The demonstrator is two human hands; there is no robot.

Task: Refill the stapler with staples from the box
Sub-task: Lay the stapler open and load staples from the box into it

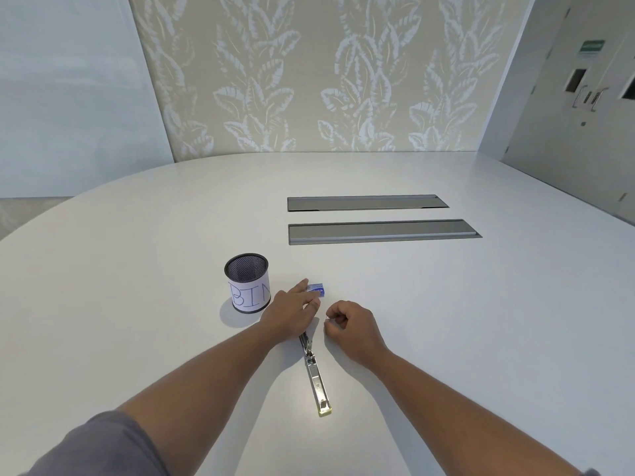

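Observation:
A silver stapler (pixel 315 372) lies unfolded flat on the white table (pixel 446 321), pointing away from me; its far end is hidden under my left hand. My left hand (pixel 292 312) rests on that end, and its fingertips touch a small blue staple box (pixel 318 288) just beyond. My right hand (pixel 350 326) hovers to the right of the stapler, fingers curled and thumb pinched against the forefinger on what looks like a small strip of staples (pixel 327 318), too tiny to make out well.
A black mesh cup with a paper label reading "BIN" (pixel 247 282) stands left of my left hand. Two grey recessed cable trays (pixel 381 231) are set into the table farther back. A patterned wall panel stands behind the table.

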